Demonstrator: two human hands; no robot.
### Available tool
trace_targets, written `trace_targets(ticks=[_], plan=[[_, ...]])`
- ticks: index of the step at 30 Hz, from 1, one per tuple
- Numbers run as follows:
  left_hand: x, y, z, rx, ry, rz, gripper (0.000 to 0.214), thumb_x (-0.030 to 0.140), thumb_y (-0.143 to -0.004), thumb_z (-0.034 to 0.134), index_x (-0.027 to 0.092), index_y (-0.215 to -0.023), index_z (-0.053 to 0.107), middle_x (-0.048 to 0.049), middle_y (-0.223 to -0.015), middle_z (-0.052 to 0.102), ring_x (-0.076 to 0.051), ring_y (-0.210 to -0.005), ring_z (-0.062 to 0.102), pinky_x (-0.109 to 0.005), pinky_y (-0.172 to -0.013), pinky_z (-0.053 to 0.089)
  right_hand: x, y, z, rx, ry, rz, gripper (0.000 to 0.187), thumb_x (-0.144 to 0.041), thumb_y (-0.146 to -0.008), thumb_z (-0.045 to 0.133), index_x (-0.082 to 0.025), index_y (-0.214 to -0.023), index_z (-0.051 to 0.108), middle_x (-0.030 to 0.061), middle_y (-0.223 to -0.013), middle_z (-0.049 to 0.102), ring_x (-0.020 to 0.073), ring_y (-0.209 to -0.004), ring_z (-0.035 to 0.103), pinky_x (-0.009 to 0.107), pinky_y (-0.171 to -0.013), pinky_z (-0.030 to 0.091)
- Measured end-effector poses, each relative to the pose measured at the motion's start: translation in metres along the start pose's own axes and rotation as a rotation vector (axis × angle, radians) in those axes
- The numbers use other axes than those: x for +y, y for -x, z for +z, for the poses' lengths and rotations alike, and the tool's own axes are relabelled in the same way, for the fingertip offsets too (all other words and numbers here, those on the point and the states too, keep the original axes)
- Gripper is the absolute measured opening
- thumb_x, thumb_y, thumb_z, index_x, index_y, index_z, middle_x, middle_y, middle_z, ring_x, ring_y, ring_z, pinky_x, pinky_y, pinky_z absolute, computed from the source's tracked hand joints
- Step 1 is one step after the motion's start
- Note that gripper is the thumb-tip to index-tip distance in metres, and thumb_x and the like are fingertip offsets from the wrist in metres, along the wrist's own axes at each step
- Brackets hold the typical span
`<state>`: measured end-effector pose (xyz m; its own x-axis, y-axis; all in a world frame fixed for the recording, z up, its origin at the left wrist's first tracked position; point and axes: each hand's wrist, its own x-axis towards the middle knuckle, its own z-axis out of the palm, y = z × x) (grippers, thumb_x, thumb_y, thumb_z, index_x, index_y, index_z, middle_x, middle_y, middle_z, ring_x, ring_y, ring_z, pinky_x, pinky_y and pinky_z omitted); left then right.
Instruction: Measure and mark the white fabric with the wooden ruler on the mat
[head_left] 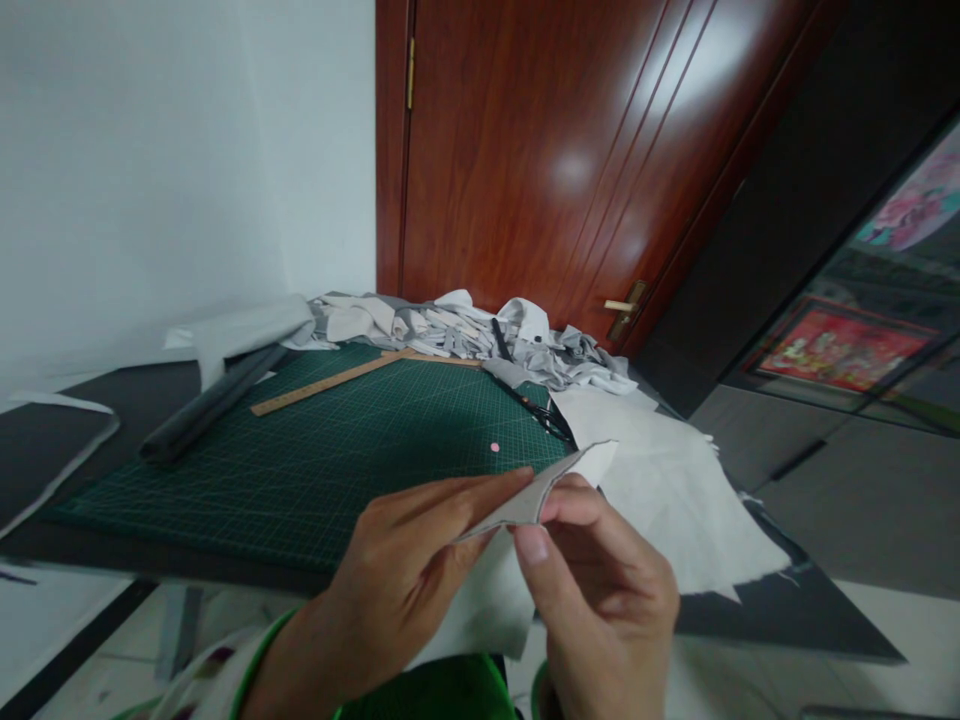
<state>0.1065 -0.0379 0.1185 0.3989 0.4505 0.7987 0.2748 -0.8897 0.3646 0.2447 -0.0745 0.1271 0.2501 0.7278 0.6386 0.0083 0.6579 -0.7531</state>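
Observation:
Near the table's front edge, a pale grey piece of fabric (531, 498) with a dark line along its edge is held up between both hands. My left hand (420, 550) grips it from the left, fingers laid along its upper side. My right hand (600, 585) pinches the corner of the same piece between thumb and forefinger. Part of the fabric hangs below the hands in front of my lap. Past my fingertips, a small pink disc (494, 447) lies on the green cutting mat (360, 420).
A wooden ruler (330, 385) lies on the mat beside a dark roll (217, 400). Scissors (551, 418) lie near a large pale cloth sheet (675, 480). Fabric scraps (457, 330) are heaped at the back against a wooden door (540, 150). A white strip (75, 455) hangs at the left.

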Motion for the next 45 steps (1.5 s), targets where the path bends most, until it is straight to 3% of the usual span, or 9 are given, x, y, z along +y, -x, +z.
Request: trace_targets(ticks=[8, 12, 15, 20, 25, 30, 36, 40, 45], plan=[[-0.004, 0.003, -0.01, 0.074, 0.011, -0.196, 0.034, 0.021, -0.094, 0.053, 0.038, -0.119, 0.067, 0.0078, -0.083, 0.077, -0.009, -0.046, 0.062, -0.017, -0.046, 0.046, 0.003, -0.002, -0.014, 0.187, 0.182, -0.101, 0.014, -0.016, -0.085, 0.067, -0.028, -0.092, 0.07, -0.0008, -0.088, 0.065, 0.0155, -0.083, 0.06, 0.028, -0.073, 0.046], [-0.007, 0.002, -0.015, 0.05, 0.058, -0.182, 0.03, 0.023, -0.095, 0.051, 0.036, -0.116, 0.068, 0.0083, -0.072, 0.074, -0.008, -0.041, 0.055, -0.018, -0.039, 0.035, -0.001, -0.008, -0.023, 0.331, 0.323, -0.308, 0.021, -0.012, -0.082, 0.068, -0.027, -0.098, 0.069, 0.0019, -0.097, 0.059, 0.0203, -0.1, 0.055, 0.035, -0.086, 0.041], [-0.008, 0.001, -0.018, 0.046, 0.07, -0.216, 0.025, 0.024, -0.096, 0.051, 0.031, -0.108, 0.072, 0.0075, -0.068, 0.072, -0.008, -0.044, 0.056, -0.017, -0.041, 0.035, -0.005, -0.012, -0.035, 0.277, 0.486, -0.339, 0.021, -0.016, -0.083, 0.068, -0.027, -0.101, 0.069, 0.003, -0.104, 0.059, 0.0219, -0.107, 0.053, 0.036, -0.09, 0.038], [-0.007, -0.001, -0.019, 0.078, 0.091, -0.22, 0.02, 0.028, -0.096, 0.053, 0.026, -0.093, 0.073, 0.0076, -0.06, 0.066, -0.007, -0.042, 0.052, -0.018, -0.038, 0.03, -0.009, -0.012, -0.058, 0.009, 0.558, -0.198, 0.006, -0.023, -0.089, 0.064, -0.028, -0.089, 0.068, -0.0007, -0.088, 0.063, 0.0184, -0.091, 0.055, 0.037, -0.095, 0.035], [-0.01, -0.005, -0.02, 0.156, 0.045, -0.273, 0.033, 0.026, -0.092, 0.055, 0.019, -0.06, 0.053, 0.0074, -0.047, 0.042, -0.007, -0.04, 0.04, -0.018, -0.04, 0.026, -0.005, -0.01, -0.076, -0.159, 0.49, 0.118, 0.013, -0.036, -0.084, 0.07, -0.024, -0.082, 0.067, -0.0024, -0.07, 0.056, 0.0131, -0.062, 0.048, 0.025, -0.055, 0.035], [-0.033, -0.01, -0.023, 0.08, 0.275, -0.539, 0.026, 0.036, -0.088, 0.059, 0.017, -0.071, 0.063, 0.0043, -0.061, 0.059, -0.01, -0.055, 0.051, -0.016, -0.05, 0.037, 0.006, -0.019, -0.081, -0.39, 0.125, 0.516, 0.033, -0.046, -0.087, 0.064, -0.02, -0.071, 0.054, -0.006, -0.059, 0.042, 0.0077, -0.051, 0.033, 0.019, -0.045, 0.025], [-0.069, 0.005, 0.0, -0.44, 0.92, -0.851, 0.04, 0.046, -0.067, 0.081, 0.014, -0.09, 0.072, -0.0046, -0.083, 0.075, -0.022, -0.078, 0.068, -0.027, -0.071, 0.052, 0.005, -0.062, -0.071, -0.344, 0.036, 0.497, 0.039, -0.053, -0.081, 0.069, -0.018, -0.072, 0.053, -0.0071, -0.059, 0.043, 0.0057, -0.049, 0.034, 0.017, -0.045, 0.028], [-0.088, 0.013, 0.009, -0.318, 0.799, -0.871, 0.042, 0.046, -0.076, 0.074, 0.013, -0.101, 0.07, -0.0066, -0.087, 0.075, -0.022, -0.082, 0.068, -0.03, -0.076, 0.05, 0.015, -0.114, -0.089, -0.29, 0.125, 0.443, 0.041, -0.053, -0.071, 0.076, -0.019, -0.072, 0.054, -0.0079, -0.055, 0.046, 0.0058, -0.045, 0.036, 0.016, -0.042, 0.028], [-0.118, 0.023, 0.002, -0.23, 0.657, -0.834, 0.066, 0.043, -0.069, 0.078, 0.017, -0.125, 0.053, -0.0113, -0.117, 0.069, -0.026, -0.108, 0.064, -0.036, -0.094, 0.048, 0.056, -0.204, -0.157, 0.212, 0.261, 0.271, 0.03, -0.042, -0.067, 0.077, -0.018, -0.072, 0.059, -0.0077, -0.055, 0.049, 0.0072, -0.046, 0.044, 0.018, -0.042, 0.036]])
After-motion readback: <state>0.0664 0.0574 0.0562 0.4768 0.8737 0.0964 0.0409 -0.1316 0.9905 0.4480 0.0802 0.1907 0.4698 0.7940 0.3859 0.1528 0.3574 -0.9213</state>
